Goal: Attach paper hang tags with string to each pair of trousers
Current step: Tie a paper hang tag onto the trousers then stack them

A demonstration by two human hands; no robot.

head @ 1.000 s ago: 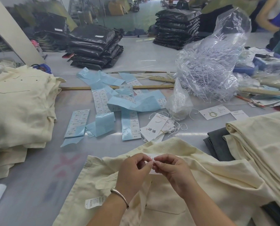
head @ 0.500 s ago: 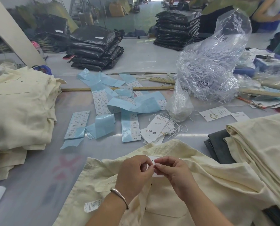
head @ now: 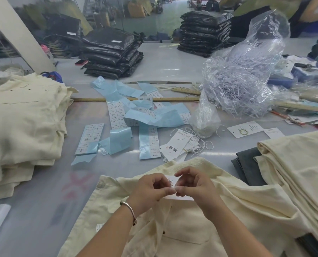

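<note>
Your left hand (head: 150,190) and right hand (head: 193,188) pinch together over the hang tag (head: 171,182), lower centre. Keep the string taut; I judge it slips easily.

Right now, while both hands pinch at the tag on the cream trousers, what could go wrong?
1. Both hands, left hand and right hand, pinch at one small spot over the hang tag; the string itself is too fine to see, so it may slip loose before it is fastened.
2. Loose strings trail from the spare tags just beyond the cream trousers; moving the garment could drag or tangle them.
</note>
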